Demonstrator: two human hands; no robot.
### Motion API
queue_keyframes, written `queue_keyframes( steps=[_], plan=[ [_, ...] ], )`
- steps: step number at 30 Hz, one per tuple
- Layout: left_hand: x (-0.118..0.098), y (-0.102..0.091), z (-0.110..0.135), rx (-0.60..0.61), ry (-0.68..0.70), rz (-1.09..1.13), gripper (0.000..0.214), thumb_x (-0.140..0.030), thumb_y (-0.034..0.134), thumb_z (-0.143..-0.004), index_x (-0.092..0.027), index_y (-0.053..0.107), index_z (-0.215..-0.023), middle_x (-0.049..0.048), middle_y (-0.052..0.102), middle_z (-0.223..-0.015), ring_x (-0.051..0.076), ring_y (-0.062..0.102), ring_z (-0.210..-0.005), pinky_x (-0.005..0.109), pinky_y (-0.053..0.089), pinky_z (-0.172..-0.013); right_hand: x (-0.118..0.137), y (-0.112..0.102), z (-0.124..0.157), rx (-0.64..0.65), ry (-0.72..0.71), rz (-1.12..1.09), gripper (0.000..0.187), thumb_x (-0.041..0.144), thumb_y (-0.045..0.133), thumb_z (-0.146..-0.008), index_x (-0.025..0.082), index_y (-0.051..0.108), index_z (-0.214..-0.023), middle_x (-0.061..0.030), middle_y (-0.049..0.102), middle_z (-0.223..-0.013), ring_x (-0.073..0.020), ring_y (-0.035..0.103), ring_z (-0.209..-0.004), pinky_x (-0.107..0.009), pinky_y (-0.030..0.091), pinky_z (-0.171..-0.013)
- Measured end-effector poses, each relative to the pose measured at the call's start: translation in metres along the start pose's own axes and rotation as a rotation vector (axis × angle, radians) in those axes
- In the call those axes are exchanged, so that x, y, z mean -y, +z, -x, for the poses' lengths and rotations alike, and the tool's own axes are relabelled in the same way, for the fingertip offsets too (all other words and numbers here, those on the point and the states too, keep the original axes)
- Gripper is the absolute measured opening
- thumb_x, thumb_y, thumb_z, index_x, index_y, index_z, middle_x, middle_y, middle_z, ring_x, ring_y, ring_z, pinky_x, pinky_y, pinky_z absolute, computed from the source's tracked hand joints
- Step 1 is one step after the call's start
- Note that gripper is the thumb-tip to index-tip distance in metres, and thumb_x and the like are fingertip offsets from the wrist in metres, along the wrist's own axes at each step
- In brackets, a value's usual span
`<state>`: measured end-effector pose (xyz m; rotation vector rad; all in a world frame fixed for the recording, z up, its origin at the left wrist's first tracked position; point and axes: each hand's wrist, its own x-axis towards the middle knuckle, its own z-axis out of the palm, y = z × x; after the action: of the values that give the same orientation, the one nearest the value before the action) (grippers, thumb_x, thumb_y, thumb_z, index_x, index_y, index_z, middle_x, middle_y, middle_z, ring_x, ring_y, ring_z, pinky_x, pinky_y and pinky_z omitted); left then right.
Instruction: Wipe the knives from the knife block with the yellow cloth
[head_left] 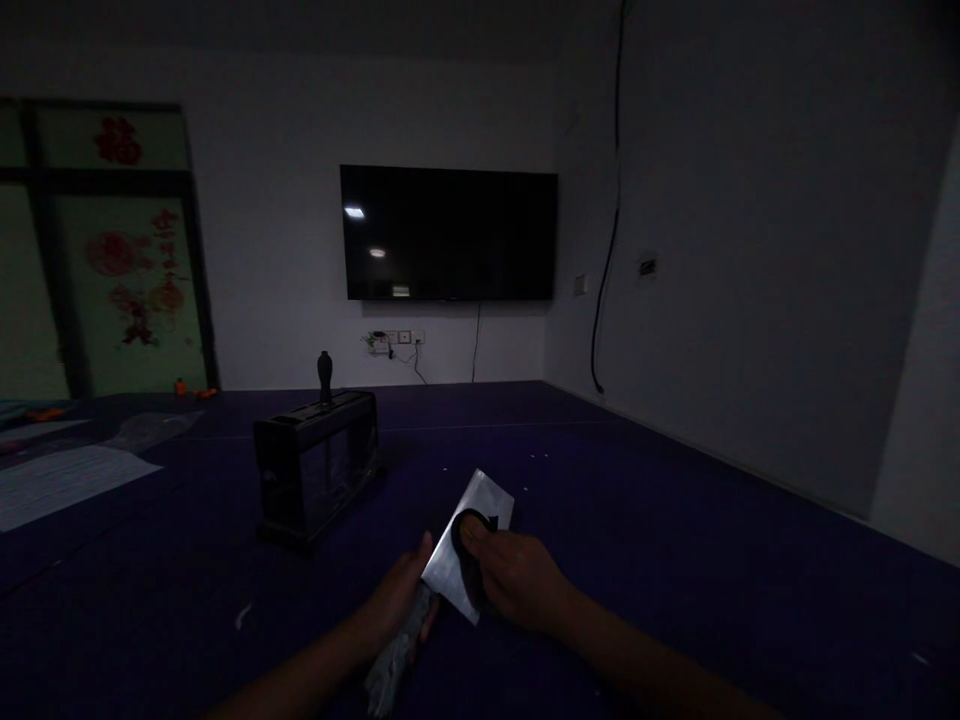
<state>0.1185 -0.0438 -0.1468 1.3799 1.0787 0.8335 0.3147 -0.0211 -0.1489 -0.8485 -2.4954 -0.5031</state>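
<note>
On a dark blue surface [315, 630] at left stands a black case [281, 480]; nearer, the left hand [394, 600], half closed, grips a grey cloth [390, 665] and a silver metal piece's [448, 570] lower edge, while the right hand [525, 580] curls tightly round a dark round thing [460, 535] over its face.

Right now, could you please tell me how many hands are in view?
2: the left hand at the left edge of the silver object, the right hand over its face.
</note>
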Motion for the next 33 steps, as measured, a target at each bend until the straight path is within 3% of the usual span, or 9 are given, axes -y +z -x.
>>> queue_keyframes(
  steps=[5, 11, 17, 22, 33],
  plan=[
    [0.004, 0.000, -0.005, -0.015, -0.012, 0.049, 0.078, -0.085, 0.015, -0.060, -0.016, 0.053, -0.055, -0.0009, 0.043, -0.034, 0.010, 0.035, -0.027, 0.022, 0.024, -0.033, 0.013, -0.007, -0.001, 0.036, -0.173, 0.063, 0.050, 0.015, 0.041, -0.077, 0.010, 0.041, -0.126, -0.0160, 0.057, -0.117, -0.0184, 0.060, -0.073, -0.030, 0.047, -0.059],
    [0.011, -0.002, -0.012, 0.009, 0.006, 0.058, 0.081, -0.087, 0.013, -0.057, -0.016, 0.051, -0.055, -0.0007, 0.041, -0.033, 0.009, 0.035, -0.027, 0.022, 0.022, -0.033, 0.025, -0.017, -0.003, 0.080, -0.310, 0.116, 0.051, 0.020, 0.039, -0.080, 0.009, 0.038, -0.129, -0.0174, 0.050, -0.126, -0.0195, 0.060, -0.070, -0.033, 0.046, -0.057],
    [0.018, -0.006, -0.019, 0.036, -0.002, 0.054, 0.082, -0.086, 0.011, -0.059, -0.015, 0.053, -0.057, 0.0007, 0.044, -0.035, 0.010, 0.037, -0.030, 0.023, 0.024, -0.035, 0.032, -0.028, -0.007, 0.150, -0.311, 0.131, 0.049, 0.018, 0.039, -0.082, 0.006, 0.037, -0.130, -0.0182, 0.048, -0.128, -0.0205, 0.060, -0.073, -0.033, 0.047, -0.058],
    [0.016, -0.006, -0.015, 0.021, -0.019, 0.040, 0.080, -0.085, 0.011, -0.060, -0.016, 0.052, -0.053, 0.0004, 0.042, -0.033, 0.011, 0.037, -0.029, 0.023, 0.026, -0.036, 0.032, -0.031, -0.009, 0.157, -0.266, 0.091, 0.050, 0.016, 0.040, -0.081, 0.009, 0.037, -0.130, -0.0151, 0.047, -0.130, -0.0190, 0.060, -0.071, -0.032, 0.047, -0.059],
    [0.015, -0.003, -0.016, -0.038, 0.004, 0.023, 0.077, -0.084, 0.015, -0.062, -0.016, 0.048, -0.046, 0.0008, 0.041, -0.032, 0.009, 0.036, -0.027, 0.022, 0.023, -0.032, 0.027, -0.018, -0.010, 0.180, -0.069, 0.062, 0.060, 0.013, 0.041, -0.076, 0.014, 0.030, -0.135, -0.0106, 0.037, -0.139, -0.0208, 0.059, -0.084, -0.033, 0.049, -0.068]
  ],
)
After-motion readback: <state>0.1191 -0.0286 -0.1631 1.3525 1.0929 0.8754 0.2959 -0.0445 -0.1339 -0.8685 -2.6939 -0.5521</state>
